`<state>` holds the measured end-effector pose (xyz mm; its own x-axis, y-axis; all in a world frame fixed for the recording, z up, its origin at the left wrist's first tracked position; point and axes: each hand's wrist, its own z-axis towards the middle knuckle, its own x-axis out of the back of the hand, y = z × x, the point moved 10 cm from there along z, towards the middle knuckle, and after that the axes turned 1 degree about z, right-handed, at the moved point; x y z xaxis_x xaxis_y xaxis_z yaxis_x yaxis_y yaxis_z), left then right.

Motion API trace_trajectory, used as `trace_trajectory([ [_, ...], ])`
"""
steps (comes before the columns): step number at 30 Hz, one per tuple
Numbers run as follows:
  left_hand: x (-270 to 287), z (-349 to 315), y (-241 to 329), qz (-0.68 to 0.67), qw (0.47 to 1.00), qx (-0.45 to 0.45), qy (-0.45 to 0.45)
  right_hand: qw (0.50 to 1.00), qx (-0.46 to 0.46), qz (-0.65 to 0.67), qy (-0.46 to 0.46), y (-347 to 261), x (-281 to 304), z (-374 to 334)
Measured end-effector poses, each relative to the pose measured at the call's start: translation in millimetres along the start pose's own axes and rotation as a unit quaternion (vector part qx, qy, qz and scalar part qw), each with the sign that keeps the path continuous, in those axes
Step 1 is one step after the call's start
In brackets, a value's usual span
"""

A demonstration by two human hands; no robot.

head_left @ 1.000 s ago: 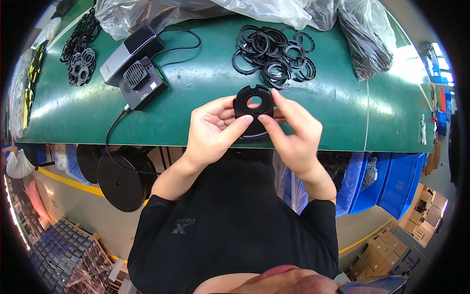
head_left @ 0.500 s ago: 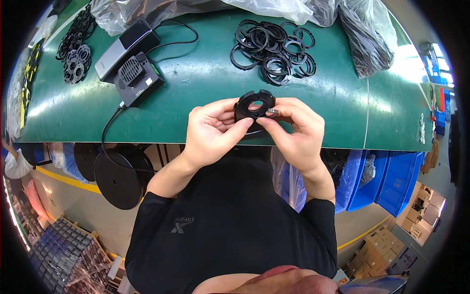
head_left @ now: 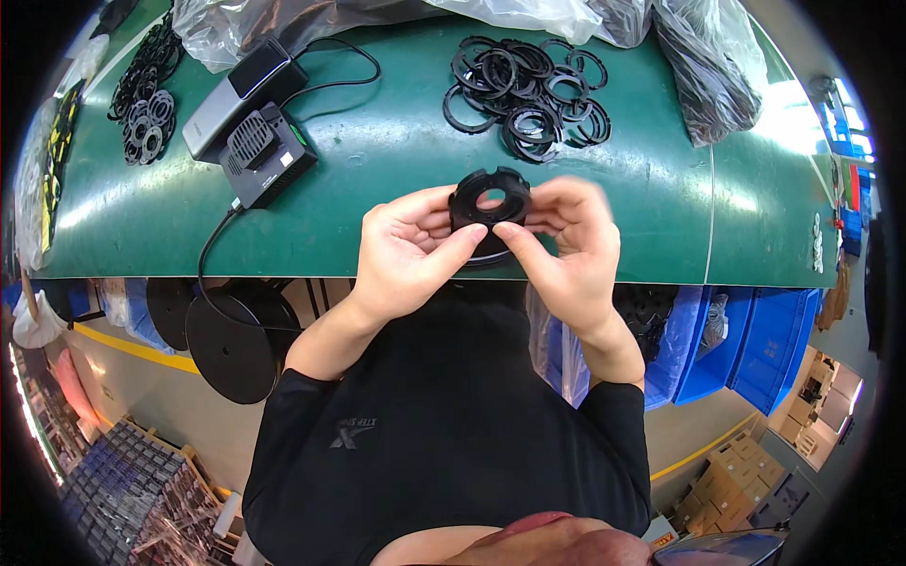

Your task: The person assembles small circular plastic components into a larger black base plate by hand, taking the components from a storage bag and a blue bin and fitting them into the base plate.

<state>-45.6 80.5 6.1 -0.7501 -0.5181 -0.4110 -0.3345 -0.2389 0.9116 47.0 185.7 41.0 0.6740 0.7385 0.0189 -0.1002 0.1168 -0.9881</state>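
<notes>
A round black plastic part (head_left: 464, 206) with a central hole and notches along its rim is held up near the front edge of the green table. My left hand (head_left: 406, 247) grips its left side, thumb on the lower rim. From the other side my right hand (head_left: 569, 250) pinches it, thumb tip beside the left thumb; its upper fingers are smeared by motion. Beyond my hands lies a pile of loose black rings (head_left: 528, 94) on the table.
A grey-and-black cabled device (head_left: 260, 141) stands at the left, with grey rings (head_left: 149, 124) farther left. Plastic bags (head_left: 708, 71) line the back. Below the front edge are a black round stool (head_left: 236, 349) and blue bins (head_left: 769, 344).
The black part has tilted and risen slightly. My right fingers have shifted, and the small grey piece seen at them earlier no longer shows.
</notes>
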Motion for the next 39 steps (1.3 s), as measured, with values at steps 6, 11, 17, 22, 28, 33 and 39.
trace_trajectory([
  [6, -0.3, -1.3, 2.0, 0.006, 1.0, -0.02, -0.002, 0.988, -0.106, 0.069, -0.093, 21.8, -7.1, 1.7],
  [11, 1.3, -1.6, 1.6, 0.033, 0.999, -0.014, 0.004, 0.989, -0.096, 0.054, -0.101, 22.8, -8.3, 2.9],
  [17, -3.7, 3.6, -0.6, -0.048, 0.998, 0.039, -0.003, 0.992, -0.083, 0.059, -0.08, 18.2, -3.6, 6.7],
  [22, -8.8, 1.2, 5.6, -0.015, 0.999, -0.021, -0.037, 0.997, 0.002, 0.051, -0.065, 3.2, 0.4, 9.6],
  [28, -5.3, 2.6, 10.7, -0.03, 0.998, -0.054, -0.02, 0.992, 0.078, -0.056, -0.083, -16.9, -6.6, 6.8],
  [33, -2.9, 0.6, 24.3, 0.138, 0.983, -0.113, 0.044, 0.985, 0.109, -0.108, -0.079, -19.3, -10.4, 1.4],
  [39, 6.2, -7.8, 29.7, 0.177, 0.97, -0.14, 0.087, 0.993, 0.054, -0.047, -0.096, -11.2, -18.5, -3.0],
])
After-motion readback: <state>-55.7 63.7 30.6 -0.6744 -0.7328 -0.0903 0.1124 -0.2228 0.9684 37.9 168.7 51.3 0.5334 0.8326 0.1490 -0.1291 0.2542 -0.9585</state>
